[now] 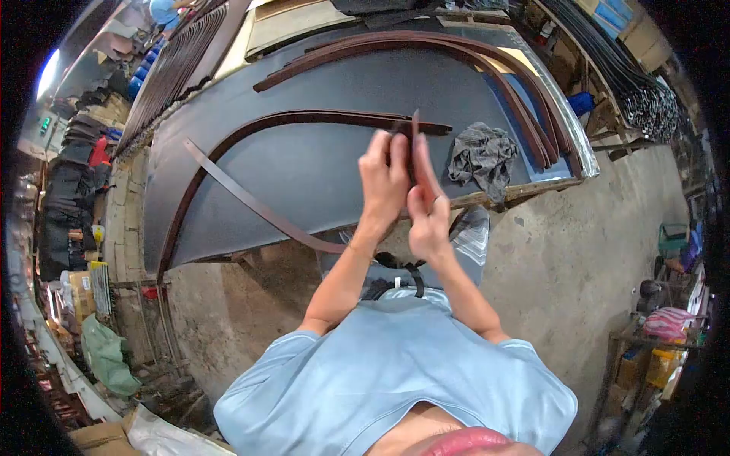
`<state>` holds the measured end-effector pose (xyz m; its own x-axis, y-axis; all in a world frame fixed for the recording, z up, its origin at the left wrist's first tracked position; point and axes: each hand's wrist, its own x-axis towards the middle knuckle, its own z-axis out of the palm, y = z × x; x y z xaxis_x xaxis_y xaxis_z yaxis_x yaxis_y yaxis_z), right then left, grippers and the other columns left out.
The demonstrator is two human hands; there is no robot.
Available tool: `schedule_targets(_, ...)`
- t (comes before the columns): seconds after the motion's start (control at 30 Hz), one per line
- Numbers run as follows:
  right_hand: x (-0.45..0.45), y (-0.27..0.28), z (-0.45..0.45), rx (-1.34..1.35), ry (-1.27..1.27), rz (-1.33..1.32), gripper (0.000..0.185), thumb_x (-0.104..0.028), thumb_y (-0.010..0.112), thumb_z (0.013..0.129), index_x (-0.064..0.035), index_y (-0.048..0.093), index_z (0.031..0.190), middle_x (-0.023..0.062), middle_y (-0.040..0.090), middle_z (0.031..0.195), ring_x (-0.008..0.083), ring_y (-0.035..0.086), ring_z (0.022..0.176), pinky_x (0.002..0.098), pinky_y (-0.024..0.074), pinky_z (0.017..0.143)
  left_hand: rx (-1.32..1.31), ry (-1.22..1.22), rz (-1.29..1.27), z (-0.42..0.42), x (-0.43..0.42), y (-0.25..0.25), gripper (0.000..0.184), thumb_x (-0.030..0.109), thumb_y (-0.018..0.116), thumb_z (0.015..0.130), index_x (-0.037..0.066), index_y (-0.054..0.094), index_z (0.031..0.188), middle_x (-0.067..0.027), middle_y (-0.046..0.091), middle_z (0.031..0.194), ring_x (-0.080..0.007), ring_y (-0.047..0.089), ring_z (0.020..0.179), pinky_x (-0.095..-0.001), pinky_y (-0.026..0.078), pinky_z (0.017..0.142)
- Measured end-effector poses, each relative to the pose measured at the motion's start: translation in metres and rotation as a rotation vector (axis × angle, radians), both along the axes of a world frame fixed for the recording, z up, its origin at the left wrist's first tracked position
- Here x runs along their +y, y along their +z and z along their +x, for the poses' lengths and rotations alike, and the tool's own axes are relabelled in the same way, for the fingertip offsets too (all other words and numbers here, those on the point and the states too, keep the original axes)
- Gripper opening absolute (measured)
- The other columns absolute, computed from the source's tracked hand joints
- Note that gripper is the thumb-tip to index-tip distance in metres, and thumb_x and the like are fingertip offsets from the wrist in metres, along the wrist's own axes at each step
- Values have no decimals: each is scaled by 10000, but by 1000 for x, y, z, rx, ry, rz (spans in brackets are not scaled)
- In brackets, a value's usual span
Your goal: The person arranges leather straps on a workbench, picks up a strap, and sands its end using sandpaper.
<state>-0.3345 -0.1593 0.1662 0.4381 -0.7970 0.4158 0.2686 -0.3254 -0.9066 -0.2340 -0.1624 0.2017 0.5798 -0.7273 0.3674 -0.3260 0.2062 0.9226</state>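
Note:
Both my hands are raised close together over the table's near edge. My left hand [382, 178] is closed round a dark brown strip, whose end shows between the hands. My right hand [430, 216] is beside it, partly smeared by motion, with a reddish-brown piece standing up along its fingers; how it is gripped is unclear. A long flat brown strip [255, 199] runs from the table at the left to just below my left hand. Behind my hands, a curved dark brown strip [293, 118] lies across the grey table [327, 171].
A crumpled grey cloth [483, 158] lies right of my hands. Bundled brown strips [411, 39] curve along the table's far side. Many dark strips [608, 68] hang over a rack at the back right. A person in blue [163, 11] is at the far left.

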Motion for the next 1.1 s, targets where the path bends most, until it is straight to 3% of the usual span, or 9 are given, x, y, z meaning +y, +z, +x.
schedule_targets(0.37,6,-9,5,-52,-70,-82,464,-42,375,1019,88,357,1464,199,329,1564,261,284,1464,360,226,1179,41,25,-19,-2,4,6,321,225,533,1021,-14,495,808,-47,451,639,-105,397,633,-310,370,538)
schedule_targets(0.43,-7,-1,-8,-98,-88,294,448,-282,482,1046,51,517,1343,116,604,1287,219,586,1140,358,439,999,-36,-46,12,-15,13,-10,300,212,537,1017,-18,502,827,-57,459,647,-110,411,636,-315,380,538)
schedule_targets(0.47,-12,-2,-8,-83,-148,173,412,-294,502,1042,41,562,1274,62,661,1125,170,623,948,341,499,850,-115,-14,9,-14,10,-13,225,151,544,998,-33,525,869,-225,541,667,-290,557,559,-379,454,549)
schedule_targets(0.57,11,-12,6,-165,-28,-28,456,-3,381,993,100,400,1437,216,344,1553,289,313,1452,376,243,1172,166,28,8,1,-2,14,259,182,547,1000,-36,516,865,-223,541,667,-285,561,555,-381,445,542)
schedule_targets(0.6,6,-17,-2,-61,-28,-81,475,51,355,967,104,395,1438,230,334,1554,312,275,1468,385,198,1188,89,39,35,-4,0,7,277,199,543,1015,-10,506,835,-78,474,661,-114,404,637,-323,388,542)
schedule_targets(0.77,-16,-22,-16,-11,-162,172,419,-222,493,1036,60,532,1343,116,603,1304,218,558,1192,346,399,1044,67,-16,61,-15,0,-20,263,185,537,1011,-9,507,836,-56,473,682,-104,410,665,-306,388,564)
schedule_targets(0.87,9,-24,-4,-94,-65,54,440,-52,377,1028,86,403,1444,188,344,1560,258,300,1458,359,218,1180,124,6,39,-11,-1,-7,300,238,524,1021,-3,496,844,-61,460,688,-109,409,665,-307,389,568)
schedule_targets(1.0,-15,-15,-26,-37,-110,454,433,-179,495,1035,50,482,1402,147,564,1378,191,530,1225,318,373,1060,-54,-65,85,-28,11,-26,209,172,548,990,-25,546,920,-258,591,751,-466,582,697,-426,453,584)
schedule_targets(1.1,26,21,22,-181,-602,666,324,-189,571,1006,52,599,1221,102,637,1177,187,596,1050,331,461,931,33,31,98,-8,-1,-12,241,201,542,998,-10,534,882,-244,586,724,-442,586,654,-434,447,564)
